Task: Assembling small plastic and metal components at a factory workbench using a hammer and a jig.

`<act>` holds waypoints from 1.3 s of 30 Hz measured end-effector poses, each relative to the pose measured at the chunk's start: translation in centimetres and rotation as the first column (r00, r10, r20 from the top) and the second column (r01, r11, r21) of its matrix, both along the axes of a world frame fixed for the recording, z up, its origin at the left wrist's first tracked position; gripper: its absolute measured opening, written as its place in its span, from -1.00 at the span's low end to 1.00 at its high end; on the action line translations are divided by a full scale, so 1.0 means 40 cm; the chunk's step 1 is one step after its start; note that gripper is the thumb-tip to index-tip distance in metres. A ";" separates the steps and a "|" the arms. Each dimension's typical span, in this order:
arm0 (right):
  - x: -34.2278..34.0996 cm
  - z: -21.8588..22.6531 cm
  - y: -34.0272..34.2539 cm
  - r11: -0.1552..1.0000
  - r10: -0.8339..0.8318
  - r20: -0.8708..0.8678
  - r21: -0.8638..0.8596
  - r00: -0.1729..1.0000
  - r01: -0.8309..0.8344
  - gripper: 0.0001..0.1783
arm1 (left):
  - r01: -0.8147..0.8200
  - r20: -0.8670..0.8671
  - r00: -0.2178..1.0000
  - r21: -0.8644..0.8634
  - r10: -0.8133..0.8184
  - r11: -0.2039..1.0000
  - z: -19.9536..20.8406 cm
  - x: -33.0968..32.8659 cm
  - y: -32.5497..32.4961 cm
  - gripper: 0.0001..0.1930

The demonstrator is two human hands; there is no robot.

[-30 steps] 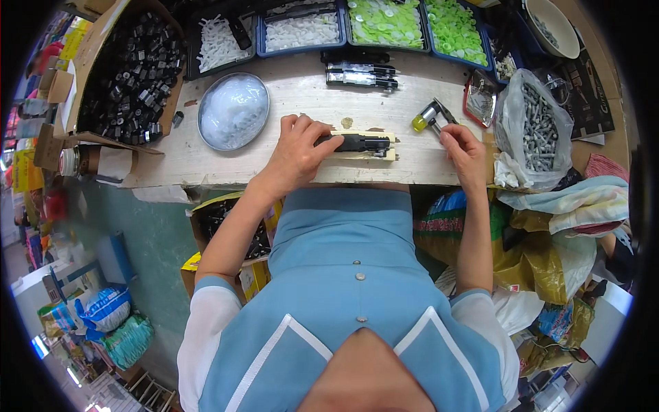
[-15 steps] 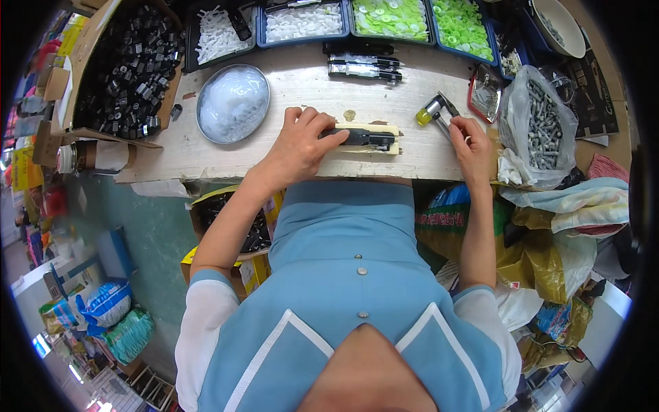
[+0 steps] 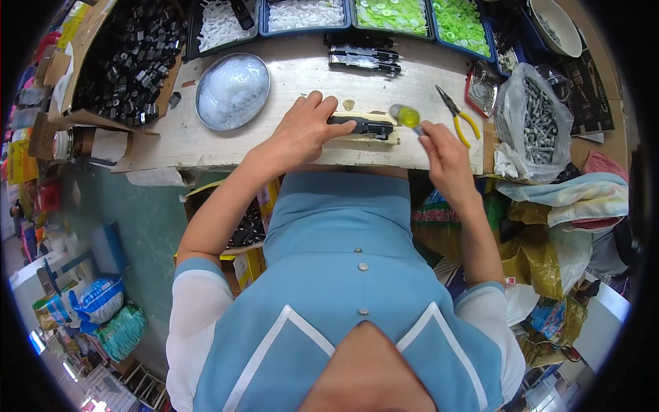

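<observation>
Black plastic is what we press down with our left hand (image 3: 304, 130): a long black plastic part (image 3: 364, 126) lying in a pale cream jig block (image 3: 371, 136) near the centre of the frame, at the front edge of the whitish worktable (image 3: 302, 79). The left hand lies flat and mostly closed over the part's left end, fingers curled across it, the right end of the part showing past the fingertips.

Our right hand (image 3: 445, 152) sits just right of the jig, closed around a tool with a yellow-green translucent handle (image 3: 410, 117) (the working tip is blurred, so we cannot tell what kind it is). The handle's end hovers just beside the right end of the black part.

Further right on the table lie yellow-handled pliers (image 3: 458, 114), apart from the hand, and a clear plastic bag of grey metal screws (image 3: 539, 117). At upper left a round metal dish of clear pieces (image 3: 232, 90) stands beside a cardboard box of small black parts (image 3: 117, 58). Along the top edge run blue trays of white pieces (image 3: 305, 14) and green discs (image 3: 419, 14).
</observation>
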State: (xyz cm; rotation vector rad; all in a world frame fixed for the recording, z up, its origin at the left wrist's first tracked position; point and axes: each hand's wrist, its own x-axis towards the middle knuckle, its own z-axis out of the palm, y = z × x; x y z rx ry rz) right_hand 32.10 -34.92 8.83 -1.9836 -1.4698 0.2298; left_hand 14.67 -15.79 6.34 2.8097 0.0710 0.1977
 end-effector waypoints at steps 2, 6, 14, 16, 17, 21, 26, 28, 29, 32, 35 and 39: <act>-0.031 0.006 0.011 0.998 0.057 0.028 0.022 0.998 -0.057 -0.81 | 0.009 0.024 1.000 0.013 -0.010 1.000 -0.004 0.003 0.002 -0.45; -0.022 -0.024 0.031 0.983 0.100 0.172 -0.172 0.980 -0.071 -0.82 | 0.015 0.049 0.999 0.054 -0.018 0.998 -0.001 0.005 -0.006 -0.46; -0.040 0.005 0.043 0.924 0.120 0.370 -0.382 0.921 0.033 -0.84 | 0.031 0.100 0.994 0.125 -0.043 0.992 -0.018 0.004 -0.009 -0.50; -0.035 0.016 0.048 0.954 0.113 0.337 -0.301 0.935 -0.007 -0.84 | 0.022 0.108 0.993 0.139 -0.038 0.990 -0.018 0.003 -0.012 -0.51; -0.045 0.033 0.052 0.988 0.051 0.275 -0.153 0.960 -0.009 -0.86 | 0.023 0.112 0.993 0.150 -0.040 0.988 -0.018 0.003 -0.014 -0.52; -0.068 -0.011 0.034 0.955 0.106 0.367 -0.297 0.924 0.008 -0.86 | 0.030 0.131 0.990 0.177 -0.054 0.984 -0.004 0.004 -0.018 -0.53; -0.050 0.023 0.063 0.926 0.163 0.382 -0.378 0.910 -0.007 -0.88 | -0.017 0.069 0.997 -0.068 0.022 0.998 -0.007 0.014 0.015 -0.59; -0.038 0.024 0.065 0.930 0.201 0.329 -0.361 0.923 -0.074 -0.89 | -0.188 -0.084 0.982 -0.249 0.172 0.950 -0.005 0.016 0.026 -0.61; -0.045 0.034 0.065 0.948 0.165 0.320 -0.312 0.933 -0.061 -0.88 | -0.213 -0.019 0.976 -0.284 0.217 0.935 -0.015 0.017 0.019 -0.62; -0.087 0.052 0.090 0.998 0.041 0.217 0.028 0.975 -0.048 -0.88 | -0.223 0.071 0.963 -0.321 0.258 0.920 -0.027 0.014 0.005 -0.58; -0.103 0.009 0.101 0.958 0.180 0.221 -0.260 0.959 -0.120 -0.90 | -0.228 0.146 0.943 -0.368 0.298 0.902 -0.030 0.009 -0.010 -0.60; -0.069 0.023 0.132 0.971 0.156 0.150 -0.202 0.976 -0.125 -0.93 | -0.280 0.232 0.896 -0.365 0.378 0.888 -0.050 -0.007 -0.028 -0.68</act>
